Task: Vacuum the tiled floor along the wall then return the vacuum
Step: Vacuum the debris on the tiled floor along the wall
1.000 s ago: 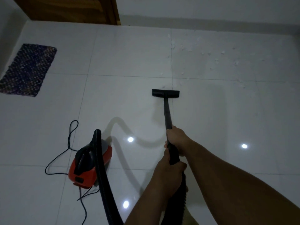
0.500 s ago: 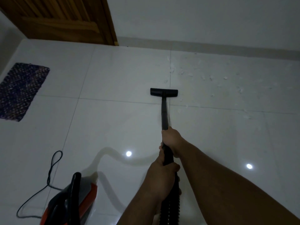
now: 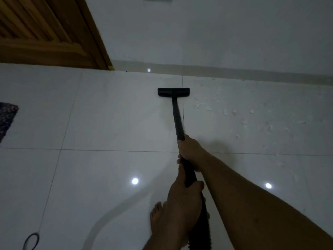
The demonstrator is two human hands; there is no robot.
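Head view, hands: our right hand (image 3: 190, 150) is wrapped round the black wand (image 3: 177, 120); our left hand (image 3: 183, 197) clasps it lower, by the ribbed hose (image 3: 200, 231)
Nozzle: the floor head (image 3: 173, 92) lies flat on the white tiles (image 3: 108, 123), near the wall (image 3: 216, 33)
Debris: white scraps (image 3: 225, 110) just right of it
Surroundings: wooden door (image 3: 45, 33) far left; cable loop (image 3: 31, 240) at the bottom left

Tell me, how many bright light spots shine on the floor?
3: one at the wall's foot past the vacuum head, one left of the hands, one right of the forearm.
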